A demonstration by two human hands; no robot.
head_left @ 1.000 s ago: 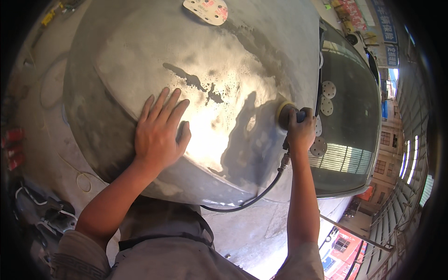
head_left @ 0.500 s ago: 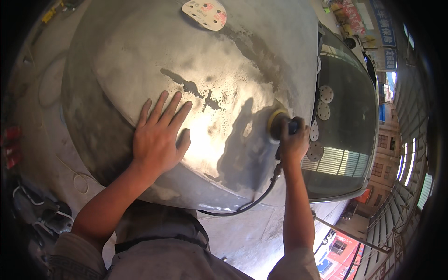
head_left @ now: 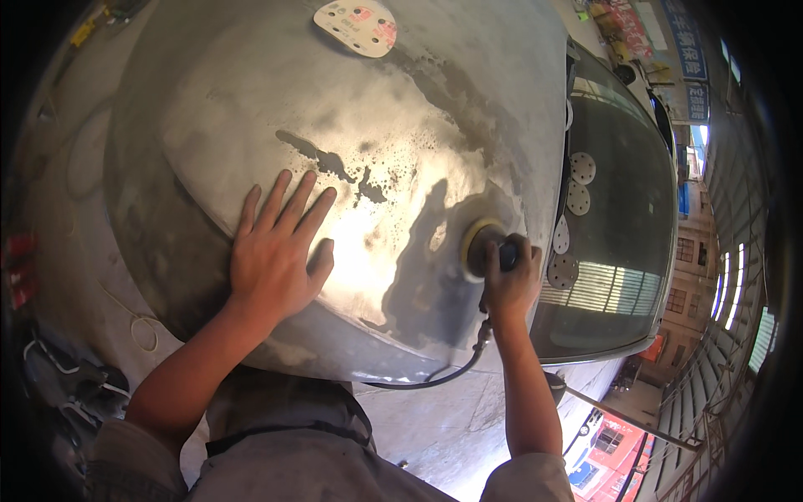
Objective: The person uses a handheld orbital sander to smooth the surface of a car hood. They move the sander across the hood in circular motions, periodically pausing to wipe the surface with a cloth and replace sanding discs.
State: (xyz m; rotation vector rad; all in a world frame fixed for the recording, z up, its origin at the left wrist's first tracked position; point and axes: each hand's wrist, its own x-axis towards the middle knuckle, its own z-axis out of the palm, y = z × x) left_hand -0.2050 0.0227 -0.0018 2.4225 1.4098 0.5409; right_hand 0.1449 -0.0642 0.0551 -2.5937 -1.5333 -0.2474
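My left hand [head_left: 276, 255] lies flat on the dull, patchy grey bonnet [head_left: 217, 109], fingers apart, on its left half. My right hand [head_left: 514, 289] is closed around a dark round power sander [head_left: 483, 247] with a yellowish pad, held on the bonnet near the windscreen. A black air hose [head_left: 456, 368] runs from the sander's fitting down over the near edge. A perforated sanding disc [head_left: 355, 27] rests toward the far side of the bonnet, above a long darker patch.
Several sanding discs [head_left: 577, 197] lie along the base of the windscreen [head_left: 619, 217]. Red objects [head_left: 21, 259] and a dark jumble with hoses [head_left: 63, 393] are on the floor to the left. Buildings, vehicles and a corrugated roof show beyond on the right.
My right hand and the sander have moved toward me and to the left across the bonnet. My left hand stays flat, slightly shifted in the picture along with the whole view.
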